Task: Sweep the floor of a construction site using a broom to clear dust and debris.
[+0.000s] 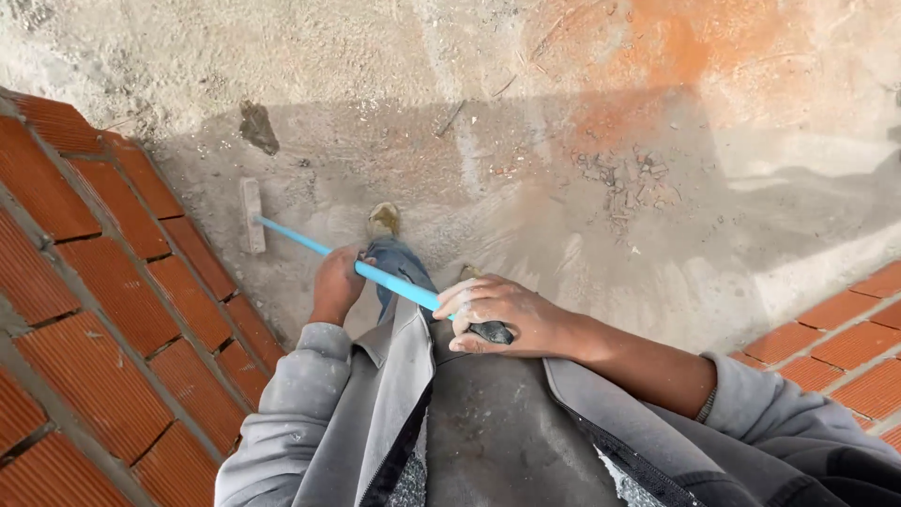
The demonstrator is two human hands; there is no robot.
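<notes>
A broom with a light blue handle (300, 238) runs from my waist down to a pale brush head (251, 216) resting on the dusty concrete floor by the brick wall. My left hand (335, 284) grips the handle partway down. My right hand (502, 316) holds the top end of the handle, close to my grey jacket. My jeans leg and a dusty shoe (383, 220) show just beyond the handle.
A red hollow-brick wall (103, 282) runs along the left. Another stretch of brick wall (845, 347) stands at the right. The floor (526, 150) carries grey dust, orange brick dust at the top right, and a patch of small rubble (627, 183).
</notes>
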